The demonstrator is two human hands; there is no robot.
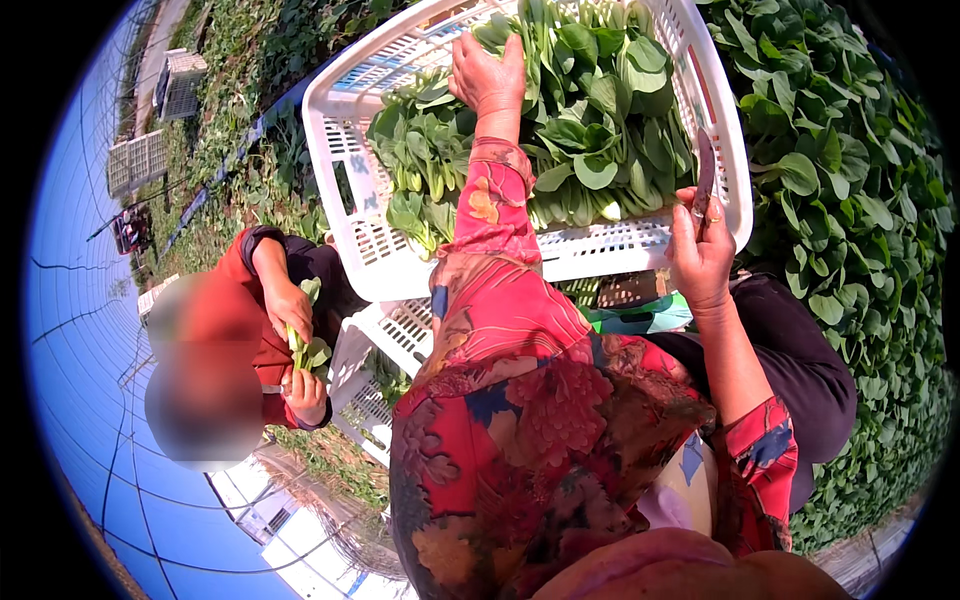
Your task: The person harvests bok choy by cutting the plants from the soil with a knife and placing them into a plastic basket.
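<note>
A white plastic crate [409, 281] stands before me, filled with rows of bok choy [592, 135], their leaves and pale stalks laid in bunches. My left hand [491, 79] reaches into its far left part, thumb and fingers spread around some greens; whether it grips them I cannot tell. Near the crate's right side, my right hand [703, 247] holds a knife [705, 169] with its dark, stained blade pointing up and away. The fingers wrap the handle and hide most of it. A green plastic bag [652, 313] lies below the crate, close to my lap.
At the left, a co-worker [262, 315] holds a bok choy plant [304, 345] and a blade. Another white crate [360, 375] stands between us. Dense leafy plants [847, 187] grow along my right. More crates [139, 161] stand farther off at the left.
</note>
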